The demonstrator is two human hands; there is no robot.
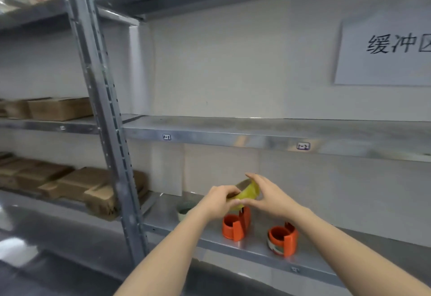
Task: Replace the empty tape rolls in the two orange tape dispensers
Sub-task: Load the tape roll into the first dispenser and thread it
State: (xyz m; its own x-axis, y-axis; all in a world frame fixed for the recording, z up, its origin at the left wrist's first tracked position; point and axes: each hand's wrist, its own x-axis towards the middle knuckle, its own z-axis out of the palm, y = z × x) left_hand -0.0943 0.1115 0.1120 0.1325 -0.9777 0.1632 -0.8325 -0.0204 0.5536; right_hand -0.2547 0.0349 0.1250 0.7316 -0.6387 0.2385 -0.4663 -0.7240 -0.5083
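Note:
Both my hands hold a yellowish tape roll (247,192) in the air above the lower metal shelf (210,237). My left hand (219,199) grips its left rim and my right hand (263,194) curls round its right side. Directly below the roll stands an orange tape dispenser (234,224) with an empty-looking hub. A second orange tape dispenser (283,239) stands to its right, near the shelf's front edge, with a roll showing at its bottom.
A small pale roll (184,210) sits on the shelf left of the dispensers. A slanted metal upright (109,118) divides the racks. Flat cardboard boxes (70,183) fill the left shelves. A paper sign (384,50) hangs on the wall.

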